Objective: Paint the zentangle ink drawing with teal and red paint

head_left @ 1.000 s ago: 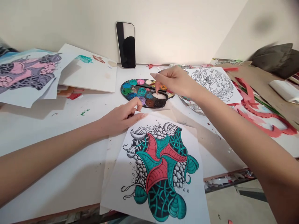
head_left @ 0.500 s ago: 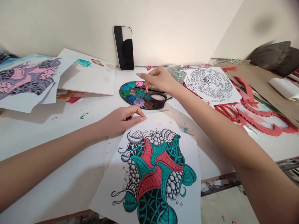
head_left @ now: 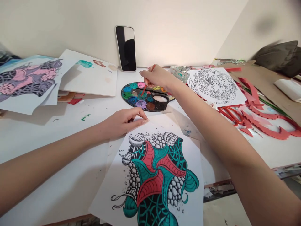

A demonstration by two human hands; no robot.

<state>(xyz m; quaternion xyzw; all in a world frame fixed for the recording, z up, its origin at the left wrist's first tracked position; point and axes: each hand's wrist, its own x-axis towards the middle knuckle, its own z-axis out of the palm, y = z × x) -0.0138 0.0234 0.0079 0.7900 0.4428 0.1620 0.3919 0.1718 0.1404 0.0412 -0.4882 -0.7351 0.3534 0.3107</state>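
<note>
My right hand [head_left: 156, 77] is shut on a thin red-handled paintbrush [head_left: 144, 90], and the bristle end reaches down to a black plastic paint palette [head_left: 147, 97]. The palette's wells hold several colours, including pink, teal and purple. My left hand [head_left: 124, 121] rests with curled fingers on the top edge of a sheet bearing a teal, red and black ink drawing [head_left: 152, 175]. That sheet lies close in front of me, just below the palette.
A phone [head_left: 125, 48] leans on the wall. To the left are a pink-and-grey artwork [head_left: 28, 78] and a paint-smeared white board [head_left: 89, 75]. To the right lie a glass dish [head_left: 178, 73], a dragon line drawing [head_left: 215, 86], red scissors [head_left: 230, 114] and red paper cutouts [head_left: 265, 125].
My right hand has moved left across the palette, and the red-handled brush now shows with its tip down at the paint. My left hand stays at the sheet's edge.
</note>
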